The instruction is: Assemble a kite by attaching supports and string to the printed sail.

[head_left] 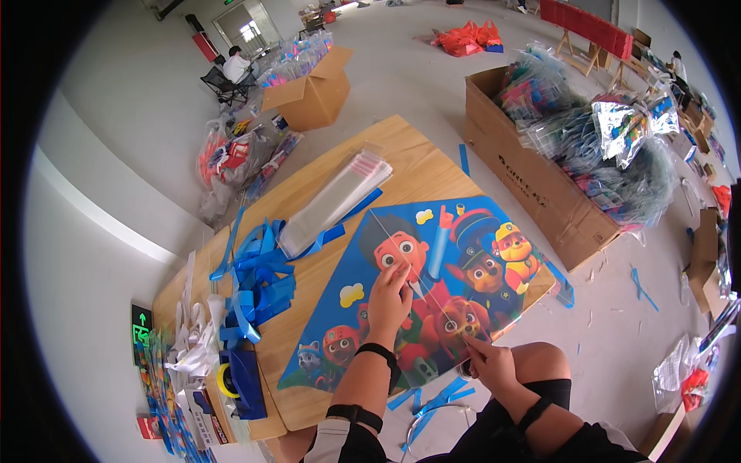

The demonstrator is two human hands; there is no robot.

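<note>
Working on a cartoon sheet spread across a table, with the left hand half curled on the sheet's middle and the right hand, thumb and fingers close together, at its near right edge. Impossible to see a firm grip in either, or to rule one out. Surrounded by blue ribbon left of the sheet, clear bags just past its far left side and, beyond its right side, a carton heaped with packs.
</note>
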